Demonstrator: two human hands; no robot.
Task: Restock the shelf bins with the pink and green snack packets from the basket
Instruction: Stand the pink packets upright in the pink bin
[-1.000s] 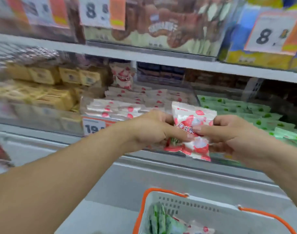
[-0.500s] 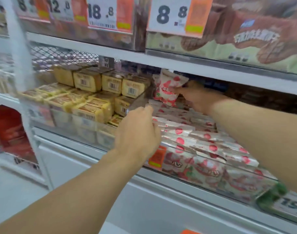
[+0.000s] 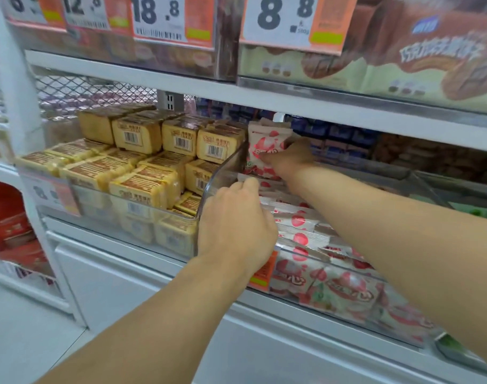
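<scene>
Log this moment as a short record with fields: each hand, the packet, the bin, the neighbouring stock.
right hand: holds the pink packet upright at the back of the bin
left hand: fingers on the packets lying in the clear bin
bin contents: rows of pink packets lying flat
neighbouring stock: yellow packs to the left
basket: not in view

Right hand point(image 3: 291, 156) fingers hidden behind the upright pink packet point(image 3: 266, 146), grip unclear. Left hand point(image 3: 236, 225) covers part of the flat pink packets point(image 3: 300, 225) and the orange price tag point(image 3: 263, 270); its fingertips aren't visible. Green packets point(image 3: 455, 346) cut off bottom right, top price cards point(image 3: 278, 18) cropped, blue packs point(image 3: 336, 134) at the back blurred.
</scene>
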